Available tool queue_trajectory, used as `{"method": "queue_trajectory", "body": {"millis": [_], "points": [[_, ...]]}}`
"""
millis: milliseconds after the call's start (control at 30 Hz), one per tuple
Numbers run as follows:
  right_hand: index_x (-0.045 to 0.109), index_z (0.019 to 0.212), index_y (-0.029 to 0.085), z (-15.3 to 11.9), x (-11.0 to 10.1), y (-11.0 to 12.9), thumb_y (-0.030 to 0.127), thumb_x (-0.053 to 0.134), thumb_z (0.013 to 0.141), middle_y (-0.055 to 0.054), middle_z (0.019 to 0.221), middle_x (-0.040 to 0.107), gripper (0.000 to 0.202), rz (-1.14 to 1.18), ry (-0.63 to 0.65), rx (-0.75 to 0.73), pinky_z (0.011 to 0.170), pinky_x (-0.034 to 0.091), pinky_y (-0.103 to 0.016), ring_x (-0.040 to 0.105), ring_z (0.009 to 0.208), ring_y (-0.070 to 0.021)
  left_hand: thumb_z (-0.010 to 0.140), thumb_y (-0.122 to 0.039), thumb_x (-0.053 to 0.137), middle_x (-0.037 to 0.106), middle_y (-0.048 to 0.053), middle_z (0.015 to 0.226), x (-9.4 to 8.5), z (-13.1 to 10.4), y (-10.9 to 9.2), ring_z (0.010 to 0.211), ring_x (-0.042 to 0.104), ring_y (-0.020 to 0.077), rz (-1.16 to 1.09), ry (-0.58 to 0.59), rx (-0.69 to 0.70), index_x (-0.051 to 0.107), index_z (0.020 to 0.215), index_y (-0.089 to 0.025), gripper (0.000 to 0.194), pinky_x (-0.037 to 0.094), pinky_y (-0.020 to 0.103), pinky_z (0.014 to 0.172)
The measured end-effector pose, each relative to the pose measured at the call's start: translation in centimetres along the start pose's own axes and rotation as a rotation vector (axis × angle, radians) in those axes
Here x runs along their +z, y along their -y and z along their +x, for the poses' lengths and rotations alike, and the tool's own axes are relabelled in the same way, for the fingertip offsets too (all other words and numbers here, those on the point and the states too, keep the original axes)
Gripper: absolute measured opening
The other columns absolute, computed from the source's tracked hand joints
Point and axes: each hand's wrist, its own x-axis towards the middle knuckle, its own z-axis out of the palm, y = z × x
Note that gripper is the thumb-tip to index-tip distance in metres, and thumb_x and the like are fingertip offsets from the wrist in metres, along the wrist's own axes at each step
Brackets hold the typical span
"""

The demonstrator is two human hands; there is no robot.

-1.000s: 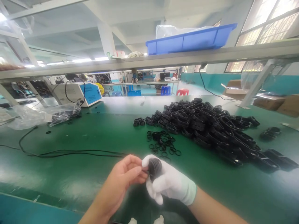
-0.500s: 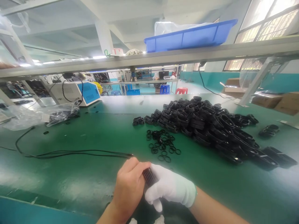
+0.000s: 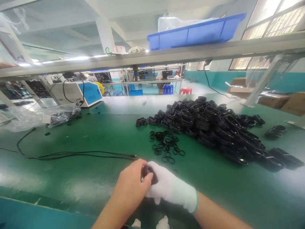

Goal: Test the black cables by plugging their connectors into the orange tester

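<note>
Close to the table's front edge, my bare left hand (image 3: 133,179) and my white-gloved right hand (image 3: 166,184) meet around a small coiled black cable (image 3: 150,175). Both hands are closed on the coil, and much of it is hidden by fingers. Just beyond them lie scattered small black rings (image 3: 166,144). A large pile of coiled black cables (image 3: 205,122) spreads behind and to the right of the rings. Left of my hands, loose black cable (image 3: 83,154) runs across the green tabletop (image 3: 71,178), its end near my left knuckles.
A white and blue machine (image 3: 78,92) stands at the back left beside a clear plastic bag (image 3: 30,117). Overhead, a shelf beam (image 3: 133,60) crosses the view and carries a blue bin (image 3: 193,35). Cardboard boxes (image 3: 286,103) sit at the far right.
Both hands have turned around the coil, with my left thumb now lower across its front. Less of the coil's side strands shows between them.
</note>
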Motion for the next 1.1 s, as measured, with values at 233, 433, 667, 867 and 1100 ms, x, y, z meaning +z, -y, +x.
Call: {"method": "queue_trajectory", "body": {"millis": [233,433,667,867,1100], "points": [[0.056,0.116,0.010,0.7,-1.8,-1.8,0.040,0.069,0.076,-0.015,0.109,0.059,0.051,0.655,0.473,0.026,0.076,0.056,-0.041,0.061,0.101,-0.0256,0.082,-0.011,0.048,0.071,0.002,0.104,-1.2,1.0,1.4,0.096,0.065,0.0184,-0.206,0.138,0.189,0.064,0.103,-0.023,0.029,0.049,0.029,0.086],[0.056,0.112,0.014,0.5,-0.9,-1.3,0.021,0.078,0.067,-0.009,0.103,0.056,0.051,0.550,0.365,0.015,0.069,0.058,-0.036,0.062,0.093,-0.0218,0.077,-0.001,0.044,0.068,0.002,0.102,0.8,0.6,2.2,0.097,0.060,0.0206,-0.072,-0.073,0.251,0.069,0.094,-0.023,0.038,0.045,0.032,0.086],[0.057,0.103,0.016,0.2,0.3,-0.6,0.010,0.081,0.053,-0.002,0.095,0.056,0.056,0.367,0.153,0.016,0.069,0.056,-0.033,0.062,0.089,-0.0207,0.075,0.002,0.043,0.063,0.002,0.086,1.9,0.5,2.8,0.074,0.060,0.0171,0.001,-0.201,0.272,0.072,0.091,-0.023,0.041,0.046,0.027,0.066],[0.057,0.098,0.014,0.1,0.5,-0.7,0.016,0.079,0.060,-0.001,0.088,0.054,0.044,0.340,0.100,0.030,0.072,0.056,-0.038,0.063,0.086,-0.0211,0.073,0.005,0.040,0.059,-0.001,0.073,2.8,0.9,3.9,0.068,0.060,0.0148,-0.014,-0.287,0.283,0.072,0.081,-0.022,0.043,0.046,0.024,0.061],[0.055,0.101,0.015,0.4,0.9,-0.8,0.011,0.082,0.054,0.000,0.086,0.058,0.055,0.316,0.075,-0.014,0.067,0.053,-0.031,0.063,0.076,-0.0157,0.075,0.003,0.041,0.062,0.002,0.081,2.5,1.2,3.5,0.073,0.062,0.0162,0.014,-0.260,0.300,0.072,0.085,-0.020,0.040,0.048,0.026,0.066]]}}
